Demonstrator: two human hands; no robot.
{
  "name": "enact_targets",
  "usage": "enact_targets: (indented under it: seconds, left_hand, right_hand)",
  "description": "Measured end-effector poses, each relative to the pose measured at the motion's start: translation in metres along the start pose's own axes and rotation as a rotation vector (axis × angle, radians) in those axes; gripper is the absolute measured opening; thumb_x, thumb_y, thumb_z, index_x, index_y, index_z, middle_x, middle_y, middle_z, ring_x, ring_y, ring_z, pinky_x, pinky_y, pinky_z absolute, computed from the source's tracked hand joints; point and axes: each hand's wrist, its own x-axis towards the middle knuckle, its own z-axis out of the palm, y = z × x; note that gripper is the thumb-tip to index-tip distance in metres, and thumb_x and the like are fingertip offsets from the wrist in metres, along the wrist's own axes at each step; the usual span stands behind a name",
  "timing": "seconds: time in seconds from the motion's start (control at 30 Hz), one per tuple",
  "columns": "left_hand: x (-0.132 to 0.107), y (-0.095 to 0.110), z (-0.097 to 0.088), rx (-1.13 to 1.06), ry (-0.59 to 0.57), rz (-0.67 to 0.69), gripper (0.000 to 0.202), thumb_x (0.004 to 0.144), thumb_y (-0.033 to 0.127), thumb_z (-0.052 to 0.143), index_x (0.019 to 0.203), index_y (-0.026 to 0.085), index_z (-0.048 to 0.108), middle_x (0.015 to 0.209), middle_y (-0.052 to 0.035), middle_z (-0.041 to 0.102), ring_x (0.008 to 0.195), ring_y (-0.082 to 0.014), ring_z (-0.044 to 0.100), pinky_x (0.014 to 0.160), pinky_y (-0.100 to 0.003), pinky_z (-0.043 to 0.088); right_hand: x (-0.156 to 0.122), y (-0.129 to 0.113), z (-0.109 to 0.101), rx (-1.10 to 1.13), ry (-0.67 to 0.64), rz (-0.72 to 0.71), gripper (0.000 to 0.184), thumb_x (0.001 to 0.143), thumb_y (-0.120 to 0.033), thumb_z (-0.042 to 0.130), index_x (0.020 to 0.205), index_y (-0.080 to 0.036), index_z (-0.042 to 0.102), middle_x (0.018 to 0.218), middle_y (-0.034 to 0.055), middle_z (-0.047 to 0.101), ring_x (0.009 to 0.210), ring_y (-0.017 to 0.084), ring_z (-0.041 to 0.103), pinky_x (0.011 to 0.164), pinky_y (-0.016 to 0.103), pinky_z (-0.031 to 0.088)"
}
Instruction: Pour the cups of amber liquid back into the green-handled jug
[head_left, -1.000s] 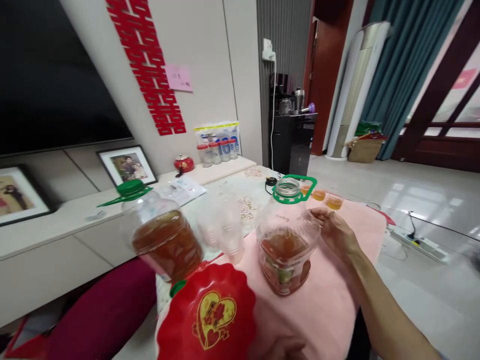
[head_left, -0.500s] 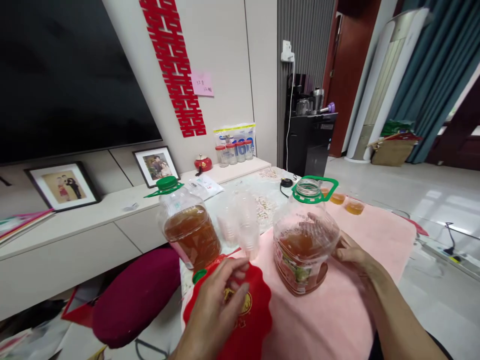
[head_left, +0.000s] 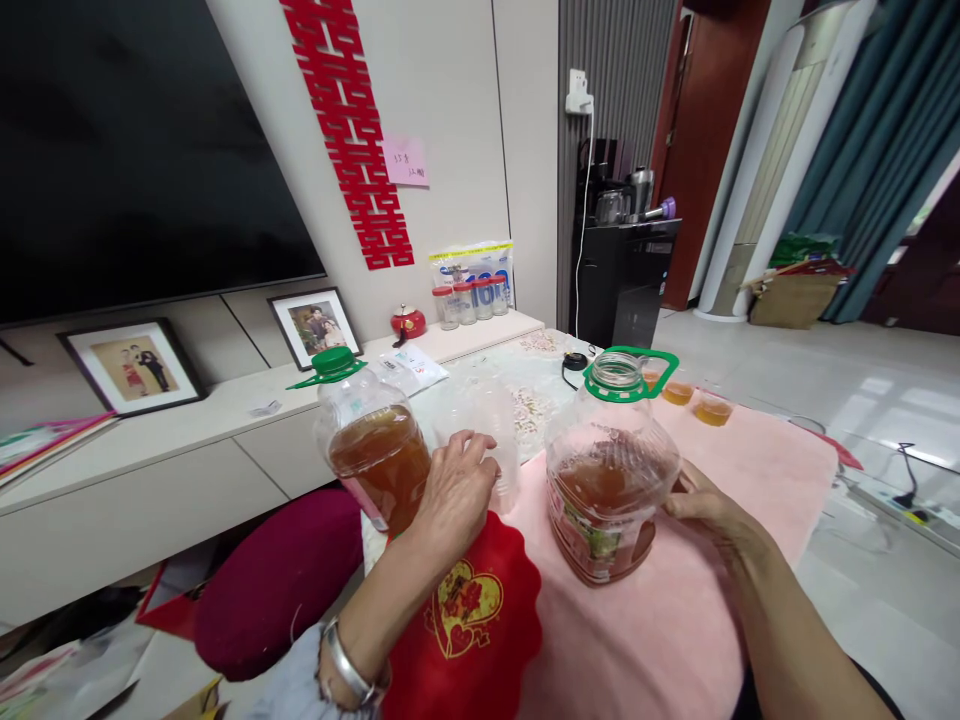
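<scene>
My left hand reaches over the stacked clear plastic cups, its fingers loosely bent and apart. It hides part of the cups, and whether it touches them is unclear. My right hand is wrapped round the right side of an uncapped plastic jug with a green handle and brown liquid inside. Some fingers are behind the jug. On the left stands a second jug of brown liquid, its green cap on. A red scalloped mat with a gold heart lies under my left forearm.
Several small cups of amber liquid stand at the pink-covered table's far right. Lidded glass jars sit on the white cabinet behind. A maroon stool is at left, and a black coiled cable lies at the back.
My left hand has moved forward from above the red mat to the plastic cups, uncovering the gold heart. My right hand stays at the uncapped jug.
</scene>
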Motion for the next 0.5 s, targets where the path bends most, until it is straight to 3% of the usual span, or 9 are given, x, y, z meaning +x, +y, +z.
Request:
enact_targets:
  seconds: [0.17,0.5]
  left_hand:
    - [0.004,-0.003,0.0,-0.006,-0.041,-0.058,0.016,0.098,0.019,0.055,0.096,0.016,0.07,0.113,-0.0061,0.065,0.115,-0.0246,0.052,0.099,-0.045,0.044]
    - [0.003,-0.005,-0.019,-0.09,-0.117,-0.045,0.014,0.096,0.017,0.055,0.093,0.016,0.069,0.1,-0.0043,0.068,0.1,-0.0201,0.054,0.09,-0.035,0.043]
  right_hand:
    - [0.0,-0.001,0.0,0.006,0.009,0.01,0.092,0.067,-0.046,0.091,0.15,-0.028,0.055,0.156,0.0058,0.051,0.154,0.038,0.03,0.124,0.05,0.033]
    - [-0.001,0.005,-0.003,0.023,0.001,-0.001,0.094,0.068,-0.047,0.089,0.152,-0.03,0.051,0.161,0.0031,0.045,0.153,0.036,0.032,0.123,0.048,0.036]
